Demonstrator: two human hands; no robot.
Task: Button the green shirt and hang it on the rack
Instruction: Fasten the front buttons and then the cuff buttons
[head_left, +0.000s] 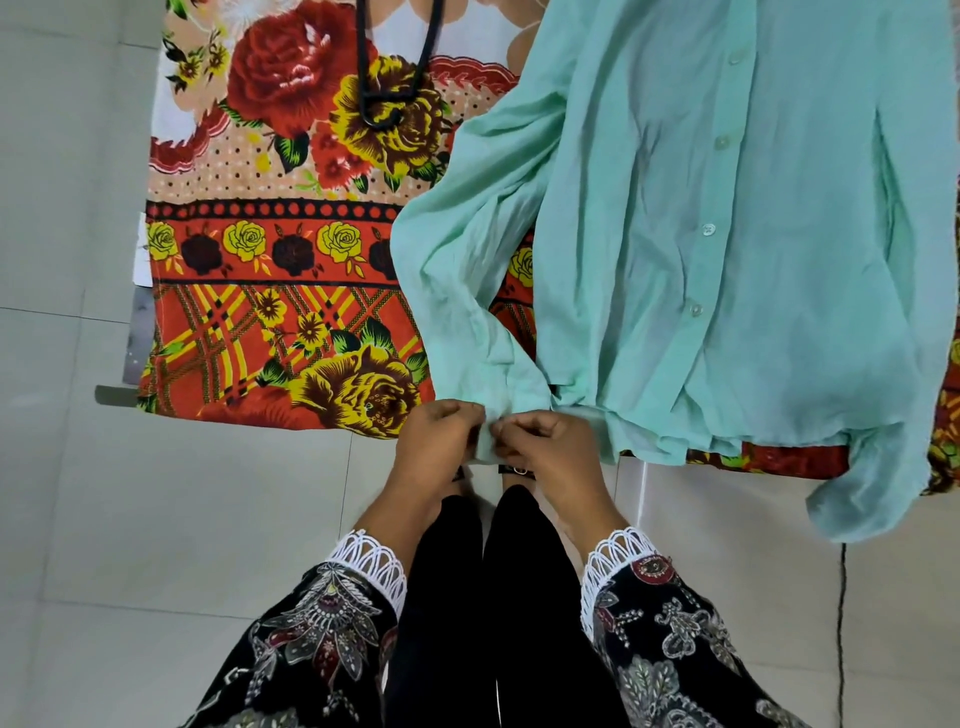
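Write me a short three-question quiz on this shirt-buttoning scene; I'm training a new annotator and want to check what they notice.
1. True or false: the black hanger lies on top of the green shirt.
2. Which part of the shirt do the left hand and right hand pinch? A) the collar B) a sleeve cuff C) the hem
3. Fill in: the shirt rests on a ______ cloth spread over a table.

Key:
1. False; the hanger lies on the cloth, apart from the shirt.
2. B
3. floral
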